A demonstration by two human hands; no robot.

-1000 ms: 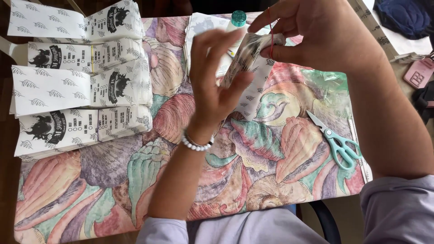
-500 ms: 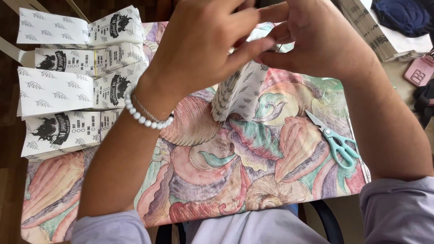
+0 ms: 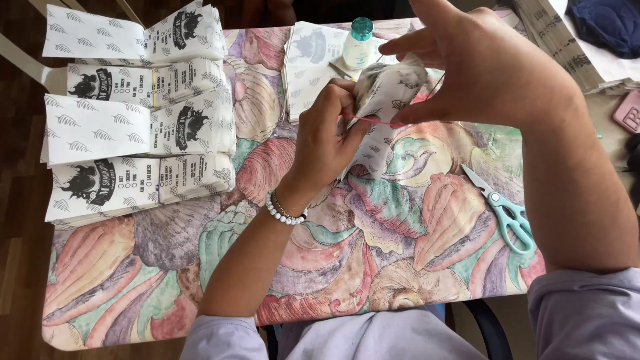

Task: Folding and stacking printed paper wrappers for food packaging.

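Near the upper middle of the frame both hands work on one small white printed paper bag point(image 3: 380, 113), lifted above the shell-patterned tablecloth point(image 3: 333, 267). The right hand point(image 3: 487, 67) pinches the bag's gathered top between thumb and fingers, and the left hand point(image 3: 327, 137), with a white bead bracelet point(image 3: 283, 212) on its wrist, is closed narrowly on the bag's side, where a thin red thread point(image 3: 373, 121) crosses the paper. As a judgement, this bag is partway through being tied, with the thread on it but no finished knot to be seen. In the upper left of the frame lie four overlapping stacks of flat paper bags point(image 3: 133, 120), white with black print, and none of them shows a thread. A further short pile of flat bags point(image 3: 313, 63) lies at the top centre, with a small white bottle with a teal cap point(image 3: 359, 43) standing on or just beside it; what the bottle holds cannot be seen. Whether the bag in hand has anything inside cannot be told either. Teal-handled scissors point(image 3: 510, 217) lie shut at the right of the cloth, well apart from both hands.
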